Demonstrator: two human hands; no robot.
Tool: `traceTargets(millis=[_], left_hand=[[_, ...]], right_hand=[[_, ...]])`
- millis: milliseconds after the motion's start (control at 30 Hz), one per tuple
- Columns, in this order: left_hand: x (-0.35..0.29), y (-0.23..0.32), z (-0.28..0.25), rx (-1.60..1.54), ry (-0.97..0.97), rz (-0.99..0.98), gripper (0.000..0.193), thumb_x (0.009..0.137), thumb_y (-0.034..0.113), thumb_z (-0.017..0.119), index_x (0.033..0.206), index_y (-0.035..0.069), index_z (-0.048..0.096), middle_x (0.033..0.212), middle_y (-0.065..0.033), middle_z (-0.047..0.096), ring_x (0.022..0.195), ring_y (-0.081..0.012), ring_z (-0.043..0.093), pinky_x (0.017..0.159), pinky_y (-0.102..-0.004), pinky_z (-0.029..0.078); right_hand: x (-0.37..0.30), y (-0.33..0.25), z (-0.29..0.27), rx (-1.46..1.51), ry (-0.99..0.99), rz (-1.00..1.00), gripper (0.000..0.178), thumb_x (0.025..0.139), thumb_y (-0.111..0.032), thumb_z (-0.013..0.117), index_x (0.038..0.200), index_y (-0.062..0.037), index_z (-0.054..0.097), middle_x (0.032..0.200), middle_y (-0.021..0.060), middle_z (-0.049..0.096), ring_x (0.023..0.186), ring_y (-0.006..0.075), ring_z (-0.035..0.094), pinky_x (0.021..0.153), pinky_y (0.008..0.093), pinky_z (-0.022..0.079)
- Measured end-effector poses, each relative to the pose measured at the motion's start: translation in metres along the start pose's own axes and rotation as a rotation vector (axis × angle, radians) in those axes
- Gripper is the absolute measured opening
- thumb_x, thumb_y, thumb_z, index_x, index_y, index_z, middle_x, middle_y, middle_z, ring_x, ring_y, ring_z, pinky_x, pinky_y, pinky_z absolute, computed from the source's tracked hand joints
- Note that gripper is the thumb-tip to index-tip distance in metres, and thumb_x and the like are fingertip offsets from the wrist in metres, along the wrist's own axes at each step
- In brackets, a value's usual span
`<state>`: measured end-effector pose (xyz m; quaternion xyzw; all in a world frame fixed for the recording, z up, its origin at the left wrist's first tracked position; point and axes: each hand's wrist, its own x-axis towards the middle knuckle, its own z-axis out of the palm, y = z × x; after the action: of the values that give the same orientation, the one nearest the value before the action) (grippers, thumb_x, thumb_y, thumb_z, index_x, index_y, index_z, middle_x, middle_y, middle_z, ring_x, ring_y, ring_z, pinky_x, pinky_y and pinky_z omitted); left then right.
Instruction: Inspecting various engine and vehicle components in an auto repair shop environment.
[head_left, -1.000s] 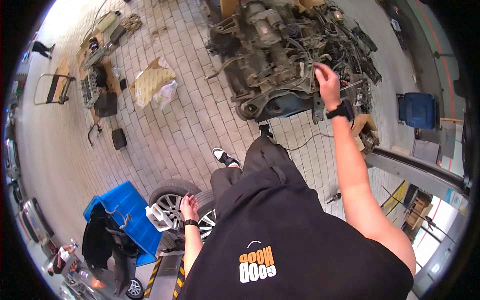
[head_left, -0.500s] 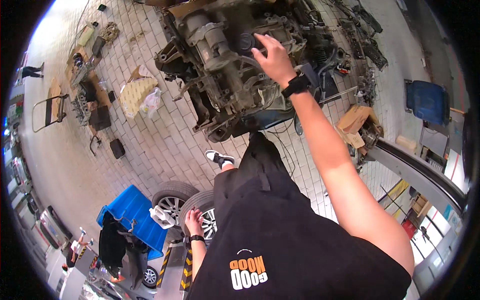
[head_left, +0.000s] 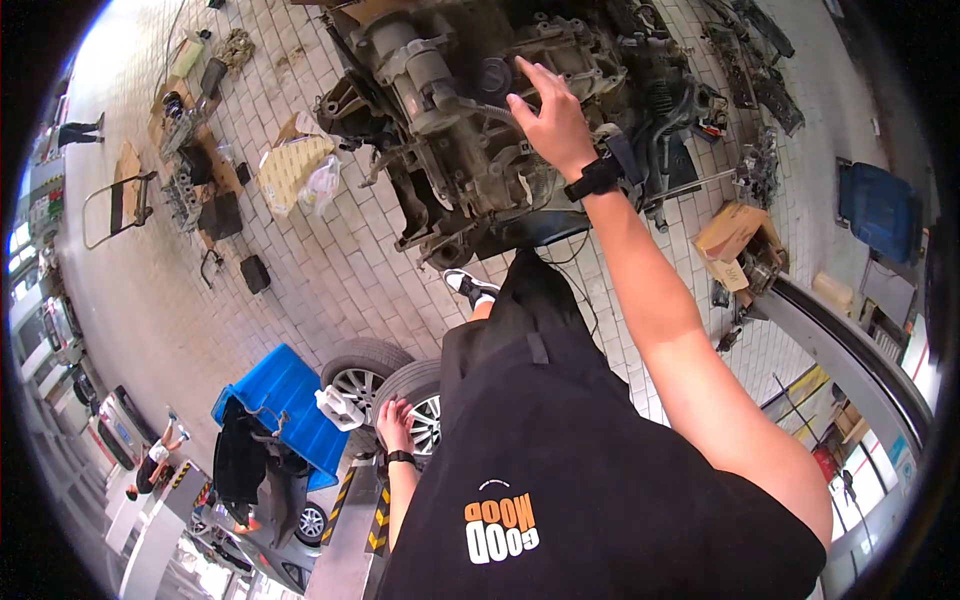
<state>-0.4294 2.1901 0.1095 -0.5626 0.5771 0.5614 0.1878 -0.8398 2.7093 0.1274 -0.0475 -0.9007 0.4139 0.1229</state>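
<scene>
Pale paving (head_left: pixel 335 270) floors a vehicle workshop, with greasy parts spread out in loose groups. On it, directly ahead of the person, is a dismantled engine assembly (head_left: pixel 470 150), its upper side exposed, which probably leaves the casings and hoses easy to reach. The right hand (head_left: pixel 552 118) is over it, fingers spread and thumb well apart, holding nothing; whether the fingertips touch metal I cannot tell. So open a hand looks suited to feeling or pointing rather than gripping.

The left hand (head_left: pixel 395 427) hangs low, its fingers loosely curled, slightly apart and empty, perhaps just for balance; it overlaps the nearer alloy wheel (head_left: pixel 428 415), contact unclear. Beside that are a second wheel (head_left: pixel 352 372), a white jug (head_left: pixel 340 409) and a blue bin (head_left: pixel 290 392). Farther left, metal parts (head_left: pixel 182 195) lie around cardboard (head_left: pixel 157 125), likely put down to catch grime. An open carton (head_left: pixel 735 238) stands to the engine's right.
</scene>
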Motion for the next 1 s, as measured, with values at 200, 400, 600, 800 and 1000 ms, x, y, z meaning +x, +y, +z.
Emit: traceTargets(millis=[200,400,600,800,1000], left_hand=[[-0.005,-0.001,-0.001,0.034,-0.014,0.018,0.031,0.099,0.026,0.053,0.126,0.01,0.055,0.103,-0.0065,0.067,0.084,-0.0164,0.066,0.061,-0.0262,0.053],[-0.011,-0.005,-0.01,0.018,0.009,0.041,0.032,0.099,0.028,0.054,0.126,0.011,0.056,0.103,-0.0061,0.066,0.087,-0.0166,0.066,0.063,-0.0267,0.052],[-0.004,-0.023,-0.02,-0.084,0.025,0.04,0.029,0.1,0.025,0.052,0.125,0.011,0.056,0.104,-0.0055,0.066,0.086,-0.015,0.067,0.063,-0.0267,0.052],[0.024,-0.035,-0.047,-0.111,-0.013,0.061,0.03,0.1,0.024,0.051,0.126,0.01,0.055,0.103,-0.0064,0.067,0.086,-0.0162,0.067,0.064,-0.0268,0.053],[0.092,-0.036,-0.092,-0.155,-0.099,0.076,0.03,0.099,0.025,0.053,0.125,0.01,0.057,0.101,-0.007,0.068,0.082,-0.0164,0.067,0.062,-0.0266,0.053]], right_hand=[[-0.008,-0.002,-0.007,0.037,0.026,-0.006,0.054,0.09,-0.023,0.06,0.138,-0.003,0.048,0.137,0.0212,0.052,0.13,0.0378,0.045,0.108,0.0456,0.039],[-0.044,-0.035,-0.051,0.062,0.143,-0.05,0.041,0.089,-0.014,0.058,0.128,-0.0027,0.056,0.126,0.0175,0.06,0.118,0.0339,0.056,0.102,0.0408,0.043],[-0.106,-0.051,-0.065,0.043,0.048,-0.033,0.033,0.089,-0.009,0.057,0.122,-0.0071,0.062,0.123,0.0135,0.062,0.116,0.0325,0.057,0.098,0.0404,0.046],[-0.123,-0.093,-0.046,0.022,0.022,-0.062,0.03,0.09,-0.009,0.056,0.119,-0.0071,0.063,0.123,0.0121,0.063,0.115,0.0316,0.058,0.097,0.0396,0.046],[-0.141,-0.169,-0.007,0.027,0.053,-0.086,0.028,0.091,-0.009,0.056,0.117,-0.0047,0.064,0.121,0.0131,0.063,0.113,0.0313,0.06,0.094,0.039,0.048]])
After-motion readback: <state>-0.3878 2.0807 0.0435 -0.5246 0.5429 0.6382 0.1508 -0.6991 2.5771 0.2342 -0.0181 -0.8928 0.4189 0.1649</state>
